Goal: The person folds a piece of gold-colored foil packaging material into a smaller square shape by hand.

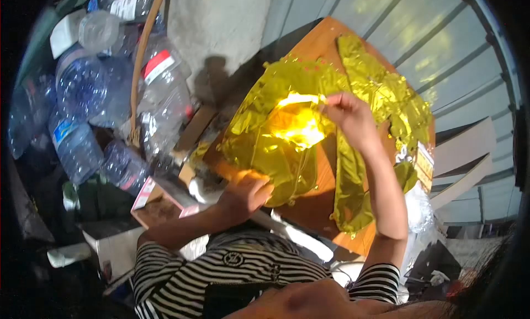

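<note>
A shiny gold foil balloon (290, 178), deflated and flat, spreads between my two hands above a wooden table. My right hand (350, 116) pinches its upper edge between thumb and fingertips, where the foil glows brightly. Lower and to the left, my left hand (248, 193) is closed at the foil's near edge, its fingers curled and partly smeared by motion. More gold foil (381, 92) lies crumpled on the table at the right, with a long flat strip (349, 192) running toward me.
Several clear plastic bottles (83, 84) are heaped at the left beside a thin wooden stick (142, 59). An open cardboard box (160, 203) sits near my left forearm. The wooden table (314, 208) stands by a ribbed metal wall (436, 37). Clear plastic wrap (419, 211) is at the right.
</note>
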Available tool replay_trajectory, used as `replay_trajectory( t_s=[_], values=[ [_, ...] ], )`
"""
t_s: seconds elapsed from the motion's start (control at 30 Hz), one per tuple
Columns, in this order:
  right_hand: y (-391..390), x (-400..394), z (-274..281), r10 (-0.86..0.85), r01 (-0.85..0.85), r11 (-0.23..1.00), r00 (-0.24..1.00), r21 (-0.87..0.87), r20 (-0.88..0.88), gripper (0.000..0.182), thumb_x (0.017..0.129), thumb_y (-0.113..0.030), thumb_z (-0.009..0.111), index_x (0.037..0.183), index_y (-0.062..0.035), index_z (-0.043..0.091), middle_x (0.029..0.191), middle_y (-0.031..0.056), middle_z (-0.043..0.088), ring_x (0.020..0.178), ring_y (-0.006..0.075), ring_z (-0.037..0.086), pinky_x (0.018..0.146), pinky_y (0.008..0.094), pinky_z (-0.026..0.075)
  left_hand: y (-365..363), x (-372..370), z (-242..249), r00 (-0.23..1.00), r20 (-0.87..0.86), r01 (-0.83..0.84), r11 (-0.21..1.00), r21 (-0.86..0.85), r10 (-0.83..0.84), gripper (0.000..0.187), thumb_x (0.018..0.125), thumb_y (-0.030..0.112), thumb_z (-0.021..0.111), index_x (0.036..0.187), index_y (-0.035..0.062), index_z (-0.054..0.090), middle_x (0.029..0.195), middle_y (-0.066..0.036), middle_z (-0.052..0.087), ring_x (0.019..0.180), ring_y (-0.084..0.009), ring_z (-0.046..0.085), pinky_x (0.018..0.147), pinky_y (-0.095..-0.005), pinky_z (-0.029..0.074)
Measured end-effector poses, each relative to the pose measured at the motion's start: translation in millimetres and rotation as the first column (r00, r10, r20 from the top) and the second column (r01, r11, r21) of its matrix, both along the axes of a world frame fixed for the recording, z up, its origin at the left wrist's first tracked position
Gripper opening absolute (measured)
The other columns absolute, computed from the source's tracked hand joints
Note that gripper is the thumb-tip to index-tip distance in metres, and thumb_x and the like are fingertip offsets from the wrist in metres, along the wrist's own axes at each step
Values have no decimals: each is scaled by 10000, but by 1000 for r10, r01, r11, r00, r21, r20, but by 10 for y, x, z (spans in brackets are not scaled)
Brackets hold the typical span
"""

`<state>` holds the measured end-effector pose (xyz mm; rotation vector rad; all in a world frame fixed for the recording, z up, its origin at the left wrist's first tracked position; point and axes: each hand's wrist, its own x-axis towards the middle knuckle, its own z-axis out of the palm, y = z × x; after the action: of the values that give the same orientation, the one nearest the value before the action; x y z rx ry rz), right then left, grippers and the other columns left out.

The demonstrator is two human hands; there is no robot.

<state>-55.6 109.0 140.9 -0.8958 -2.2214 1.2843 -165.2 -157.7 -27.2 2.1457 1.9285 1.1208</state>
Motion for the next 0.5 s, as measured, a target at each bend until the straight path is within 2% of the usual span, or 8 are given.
replay_trajectory(
  t_s=[0.1, 0.2, 0.27, 0.3, 0.37, 0.4, 0.43, 0.5],
  values=[
    [822, -277, 423, -33, 21, 992, 995, -123, -96, 84, 926, -108, 735, 916, -38, 688, 773, -18, 652, 642, 86, 576, 595, 256, 462, 52, -61, 270, 993, -99, 67, 998, -19, -68, 288, 813, 160, 732, 1081, 56, 711, 1078, -128, 647, 975, -317, 640, 860, -461, 528],
    [1486, -501, 786, -30, 24, 999, 985, -40, -167, 121, 945, -149, 734, 899, -50, 682, 744, -19, 642, 618, 86, 572, 567, 257, 443, 103, -105, 281, 983, -168, 80, 995, 55, -70, 262, 821, 170, 721, 1055, 51, 708, 1010, -127, 654, 918, -297, 644, 843, -452, 535],
    [1728, -600, 1093, 29, -28, 1000, 991, 12, -128, 130, 949, -174, 741, 920, -59, 687, 739, -23, 641, 614, 76, 562, 564, 250, 432, 148, -125, 425, 957, -220, 141, 964, -226, -192, 254, 818, 186, 728, 1028, 47, 702, 943, -129, 647, 898, -261, 640, 848, -450, 532],
    [1785, -637, 1180, 22, -21, 1000, 991, 9, -129, 130, 949, -174, 741, 920, -59, 687, 739, -23, 641, 614, 76, 562, 564, 250, 432, 249, -188, 445, 955, -220, 147, 962, -230, -199, 254, 818, 186, 728, 1028, 47, 702, 943, -129, 647, 898, -261, 640, 848, -450, 532],
    [1830, -712, 1317, -7, 9, 998, 999, 70, -32, 123, 953, -184, 740, 956, -72, 690, 755, -31, 648, 607, 68, 553, 569, 239, 420, 594, -414, 526, 932, 10, 327, 826, -459, -363, 196, 835, 250, 732, 861, 69, 664, 1029, -100, 653, 943, -248, 624, 832, -418, 529],
    [1918, -755, 1366, 103, -101, 991, 995, 92, -16, 140, 944, -205, 753, 969, -86, 684, 780, -51, 655, 624, 53, 553, 580, 233, 419, 882, -503, 500, 915, -164, 318, 909, -270, -369, 257, 849, 296, 743, 942, 65, 679, 1098, -128, 656, 1011, -270, 628, 868, -439, 533],
    [1908, -786, 1410, 97, -95, 991, 995, 90, -17, 140, 944, -205, 753, 969, -86, 684, 780, -51, 655, 624, 53, 553, 580, 233, 419, 1209, -599, 440, 884, -331, 329, 942, -64, -331, 329, 863, 341, 754, 1024, 61, 693, 1166, -155, 658, 1080, -293, 633, 904, -459, 537],
    [1838, -887, 1501, 94, -108, 988, 987, 110, 131, 161, 932, -239, 769, 963, -107, 682, 798, -67, 648, 657, 39, 551, 584, 225, 415, 1729, -831, 378, 927, -322, 243, 961, 133, -190, 574, 876, 480, 732, 1270, 70, 648, 1404, -203, 560, 1321, -352, 525, 1070, -544, 453]
  ],
)
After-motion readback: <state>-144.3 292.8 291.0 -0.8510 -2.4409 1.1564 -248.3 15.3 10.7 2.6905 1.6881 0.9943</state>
